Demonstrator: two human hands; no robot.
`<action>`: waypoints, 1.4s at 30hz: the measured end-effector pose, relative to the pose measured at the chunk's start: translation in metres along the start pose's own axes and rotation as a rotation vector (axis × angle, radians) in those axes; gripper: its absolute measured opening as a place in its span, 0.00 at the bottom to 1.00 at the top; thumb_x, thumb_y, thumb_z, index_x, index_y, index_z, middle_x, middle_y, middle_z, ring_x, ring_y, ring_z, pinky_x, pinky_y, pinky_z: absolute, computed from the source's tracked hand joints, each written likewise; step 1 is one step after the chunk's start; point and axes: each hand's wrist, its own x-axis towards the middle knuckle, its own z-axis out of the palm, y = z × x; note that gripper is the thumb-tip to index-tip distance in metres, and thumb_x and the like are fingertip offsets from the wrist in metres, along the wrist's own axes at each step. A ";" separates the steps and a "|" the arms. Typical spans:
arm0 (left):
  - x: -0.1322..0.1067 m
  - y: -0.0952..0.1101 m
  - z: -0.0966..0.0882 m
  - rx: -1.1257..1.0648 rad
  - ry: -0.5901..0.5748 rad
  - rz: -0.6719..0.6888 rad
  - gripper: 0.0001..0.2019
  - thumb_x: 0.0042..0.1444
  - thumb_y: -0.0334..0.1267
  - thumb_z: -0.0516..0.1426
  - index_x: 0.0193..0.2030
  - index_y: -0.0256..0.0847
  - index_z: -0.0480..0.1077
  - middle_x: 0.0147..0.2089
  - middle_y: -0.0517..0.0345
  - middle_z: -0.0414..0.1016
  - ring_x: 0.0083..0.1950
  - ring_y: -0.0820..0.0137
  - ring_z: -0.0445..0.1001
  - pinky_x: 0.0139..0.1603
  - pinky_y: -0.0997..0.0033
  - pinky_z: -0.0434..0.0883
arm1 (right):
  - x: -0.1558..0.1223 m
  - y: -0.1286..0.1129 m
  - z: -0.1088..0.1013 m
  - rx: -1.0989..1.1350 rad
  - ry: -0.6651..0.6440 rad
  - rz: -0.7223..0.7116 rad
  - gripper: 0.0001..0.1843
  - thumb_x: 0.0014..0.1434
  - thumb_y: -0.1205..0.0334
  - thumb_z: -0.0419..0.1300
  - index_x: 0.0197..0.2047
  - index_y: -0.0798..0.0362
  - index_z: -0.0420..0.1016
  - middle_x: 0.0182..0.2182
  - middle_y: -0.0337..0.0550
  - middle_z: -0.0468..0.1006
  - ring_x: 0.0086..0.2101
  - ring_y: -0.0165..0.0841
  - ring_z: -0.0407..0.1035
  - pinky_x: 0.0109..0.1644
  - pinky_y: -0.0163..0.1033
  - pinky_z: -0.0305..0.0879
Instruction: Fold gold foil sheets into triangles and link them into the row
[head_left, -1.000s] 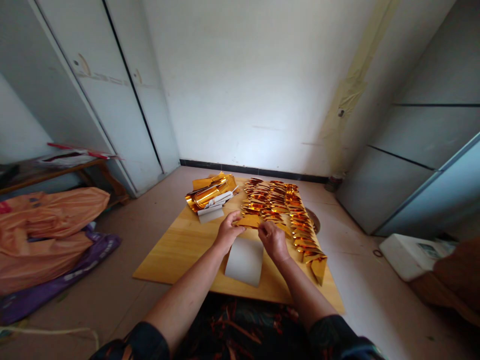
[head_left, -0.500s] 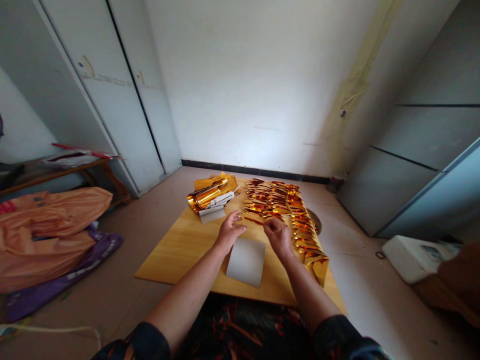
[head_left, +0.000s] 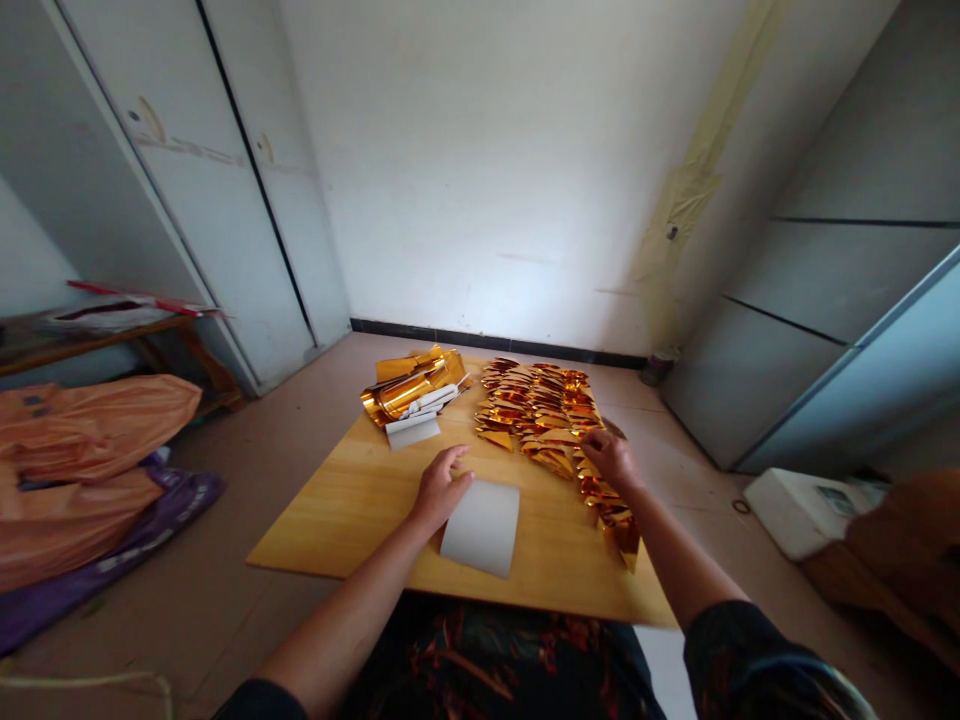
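My left hand (head_left: pixel 441 487), fingers apart and holding nothing, hovers by the upper left edge of a pale grey sheet (head_left: pixel 480 530), which bows slightly on the wooden board. At the right side of the board my right hand (head_left: pixel 613 460) has its fingers closed among folded gold foil paper pieces (head_left: pixel 536 405). Whatever it pinches is hidden by the fingers. The shiny pieces lie in overlapping rows, from the far edge down the right side. One folded gold piece (head_left: pixel 495 438) lies at the near left of the rows.
A heap of gold foil sheets (head_left: pixel 412 385) with white paper rolls and a small grey sheet (head_left: pixel 412 431) lies at the board's (head_left: pixel 322 530) far left. Orange and purple bags (head_left: pixel 97 430) are on the left floor. A white box (head_left: pixel 795 510) stands on the right.
My right hand has moved right, from in front of the left hand to the right-hand row of gold pieces. My left hand has drawn back slightly toward me. The view has shifted a little.
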 end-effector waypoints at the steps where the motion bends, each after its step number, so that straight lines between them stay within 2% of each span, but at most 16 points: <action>1: -0.001 -0.002 0.000 0.005 -0.003 -0.007 0.20 0.42 0.32 0.59 0.45 0.43 0.73 0.44 0.55 0.76 0.41 0.66 0.72 0.48 0.65 0.69 | 0.001 0.004 0.002 -0.001 -0.009 0.007 0.09 0.52 0.61 0.54 0.26 0.51 0.75 0.26 0.39 0.77 0.27 0.30 0.68 0.33 0.32 0.59; 12: -0.003 -0.008 -0.002 0.034 -0.002 -0.010 0.19 0.43 0.34 0.58 0.45 0.42 0.74 0.40 0.56 0.76 0.41 0.65 0.73 0.48 0.65 0.70 | 0.013 0.007 0.016 -0.034 0.002 0.094 0.08 0.51 0.60 0.56 0.27 0.50 0.75 0.25 0.37 0.76 0.28 0.30 0.68 0.31 0.31 0.57; 33: -0.005 -0.004 -0.003 0.034 -0.008 -0.029 0.18 0.42 0.33 0.58 0.44 0.41 0.74 0.38 0.56 0.76 0.41 0.65 0.74 0.47 0.65 0.70 | 0.018 0.005 0.021 -0.091 -0.004 0.156 0.06 0.52 0.61 0.57 0.28 0.49 0.75 0.28 0.37 0.77 0.29 0.30 0.67 0.29 0.31 0.53; 42: -0.005 -0.008 -0.003 0.067 -0.018 -0.005 0.18 0.44 0.33 0.57 0.45 0.40 0.73 0.39 0.56 0.76 0.41 0.65 0.74 0.47 0.65 0.70 | 0.020 -0.004 0.018 -0.211 -0.023 0.205 0.07 0.55 0.62 0.56 0.29 0.48 0.75 0.29 0.39 0.78 0.27 0.30 0.66 0.27 0.33 0.48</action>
